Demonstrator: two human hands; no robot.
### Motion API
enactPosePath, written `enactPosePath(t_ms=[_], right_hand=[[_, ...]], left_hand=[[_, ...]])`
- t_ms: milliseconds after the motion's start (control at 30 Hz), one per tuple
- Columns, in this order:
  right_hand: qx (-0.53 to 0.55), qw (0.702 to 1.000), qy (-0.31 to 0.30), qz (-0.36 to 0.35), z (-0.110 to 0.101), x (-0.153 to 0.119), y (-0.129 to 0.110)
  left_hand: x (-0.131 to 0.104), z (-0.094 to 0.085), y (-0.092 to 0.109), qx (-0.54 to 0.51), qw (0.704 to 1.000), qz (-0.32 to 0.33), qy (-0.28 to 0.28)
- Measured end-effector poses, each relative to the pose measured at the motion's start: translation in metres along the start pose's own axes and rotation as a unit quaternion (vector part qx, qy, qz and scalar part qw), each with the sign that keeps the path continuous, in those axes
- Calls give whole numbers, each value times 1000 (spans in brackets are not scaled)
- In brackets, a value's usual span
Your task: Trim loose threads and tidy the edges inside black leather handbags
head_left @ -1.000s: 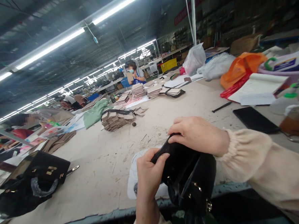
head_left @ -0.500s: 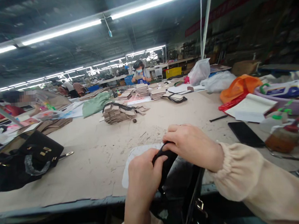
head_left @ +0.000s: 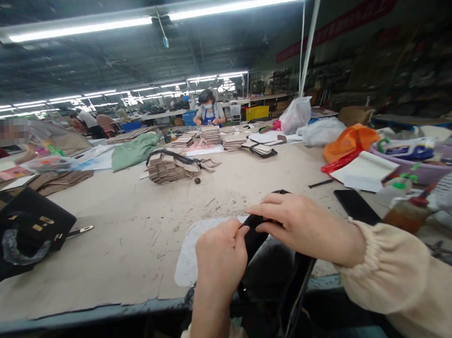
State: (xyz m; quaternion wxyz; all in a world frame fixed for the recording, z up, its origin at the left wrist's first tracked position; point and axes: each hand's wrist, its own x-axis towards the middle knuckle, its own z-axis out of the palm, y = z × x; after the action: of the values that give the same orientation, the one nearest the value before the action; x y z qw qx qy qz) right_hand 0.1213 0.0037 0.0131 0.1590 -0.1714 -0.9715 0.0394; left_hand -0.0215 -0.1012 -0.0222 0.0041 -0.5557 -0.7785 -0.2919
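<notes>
A black bag [head_left: 272,268] leans at the table's front edge, its lower part in shadow below the tabletop. My left hand [head_left: 221,256] pinches the bag's top edge between thumb and fingers. Just to the right, my right hand [head_left: 290,218] grips the same edge, thumb below and fingers laid over it. A white sheet [head_left: 187,258] lies flat on the table behind the left hand. What the fingers cover of the bag's edge is hidden.
Another black handbag [head_left: 23,237] with gold hardware stands at left. Beyond lies a bundle of brown pieces [head_left: 170,168]. At right are a phone [head_left: 356,207], an open notebook [head_left: 364,172], a glue bottle [head_left: 408,214] and a purple basin [head_left: 433,171]. A co-worker [head_left: 209,111] sits across the table.
My right hand has shifted right along the bag's edge, and its fingers have straightened somewhat. The left hand keeps its pinch. The camera view has turned slightly.
</notes>
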Motion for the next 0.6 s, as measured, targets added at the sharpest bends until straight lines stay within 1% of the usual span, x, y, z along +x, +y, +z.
enactPosePath(t_ms=[100, 267, 367, 467, 600], right_hand=[[-37, 998, -28, -51, 0, -1, -3], [-131, 984, -41, -118, -5, -3, -4], [-162, 975, -51, -143, -8, -5, -4], [-169, 974, -50, -143, -8, -5, -4], [-181, 978, -45, -92, -10, -2, 4]], left_hand=[[1, 3, 1, -3, 1000, -4, 4], [2, 8, 3, -15, 1000, -19, 14], [2, 10, 4, 1, 1000, -18, 11], [2, 11, 5, 12, 1000, -20, 11], [4, 12, 9, 5, 1000, -10, 9]])
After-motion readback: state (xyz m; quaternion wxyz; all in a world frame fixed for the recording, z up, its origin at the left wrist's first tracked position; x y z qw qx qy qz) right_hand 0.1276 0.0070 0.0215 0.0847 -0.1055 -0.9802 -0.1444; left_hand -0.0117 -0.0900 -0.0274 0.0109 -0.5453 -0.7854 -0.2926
